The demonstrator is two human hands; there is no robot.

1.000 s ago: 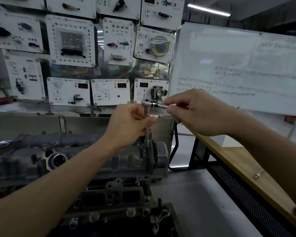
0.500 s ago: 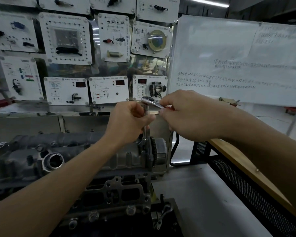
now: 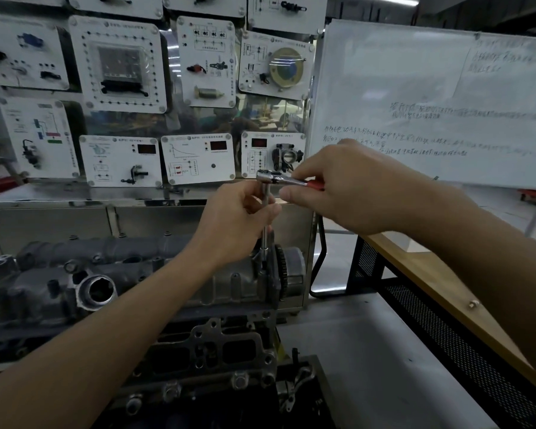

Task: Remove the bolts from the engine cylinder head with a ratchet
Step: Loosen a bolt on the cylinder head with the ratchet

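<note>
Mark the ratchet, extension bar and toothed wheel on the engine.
ratchet [image 3: 266,175]: head view, on its round head.
extension bar [image 3: 264,243]: head view, on its lower shaft.
toothed wheel [image 3: 283,267]: head view, on its toothed rim.

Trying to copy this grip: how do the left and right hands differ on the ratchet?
The left hand curls round the upright extension; the right hand pinches the sideways handle. The left hand sits below the head, the right hand beside it. Both grip the ratchet.
</note>
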